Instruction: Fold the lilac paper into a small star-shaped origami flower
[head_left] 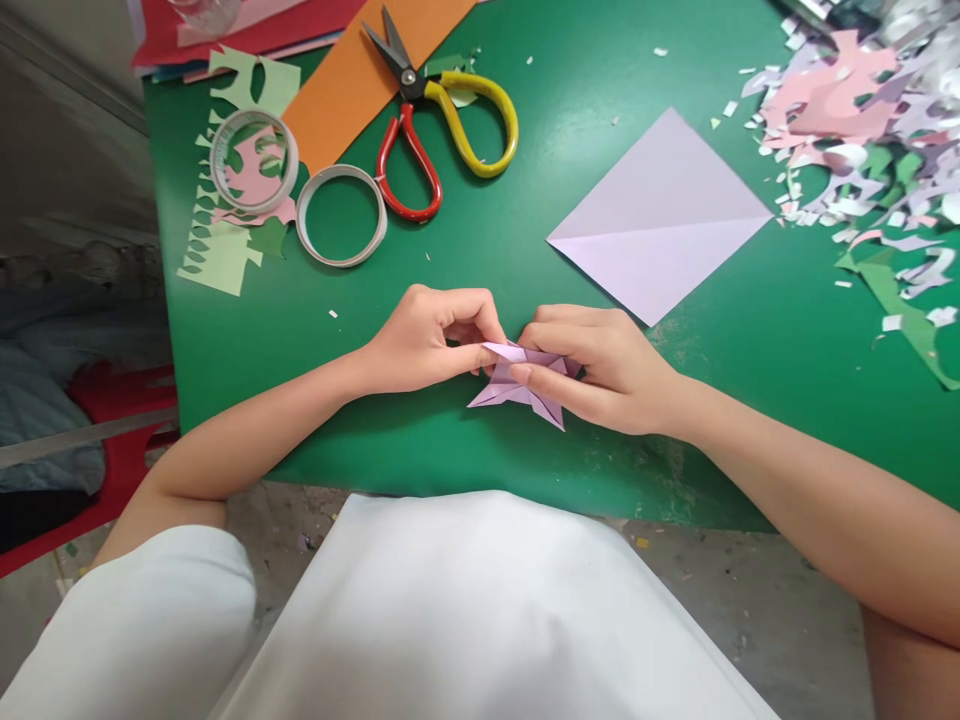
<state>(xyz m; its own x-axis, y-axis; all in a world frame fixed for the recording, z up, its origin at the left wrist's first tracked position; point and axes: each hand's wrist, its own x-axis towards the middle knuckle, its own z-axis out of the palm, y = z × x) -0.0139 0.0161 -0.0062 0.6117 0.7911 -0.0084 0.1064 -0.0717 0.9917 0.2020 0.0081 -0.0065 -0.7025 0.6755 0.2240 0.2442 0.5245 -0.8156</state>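
Note:
A small folded piece of purple paper [523, 378] with several pointed flaps is held between both hands above the near part of the green table. My left hand [435, 340] pinches its upper left corner between thumb and index finger. My right hand [600, 365] grips it from the other side, thumb on top and fingers behind, so part of the paper is hidden. Just beyond the right hand lies a square lilac sheet [660, 220] with one crease running across it from corner to corner.
Scissors [407, 80] with one red and one yellow handle lie partly on an orange paper strip [330, 110]. Two tape rolls [341, 258] rest left of them, near cut green paper [225, 265]. Paper scraps [840, 100] are heaped at the right. A red chair [135, 450] stands left of the table [337, 440].

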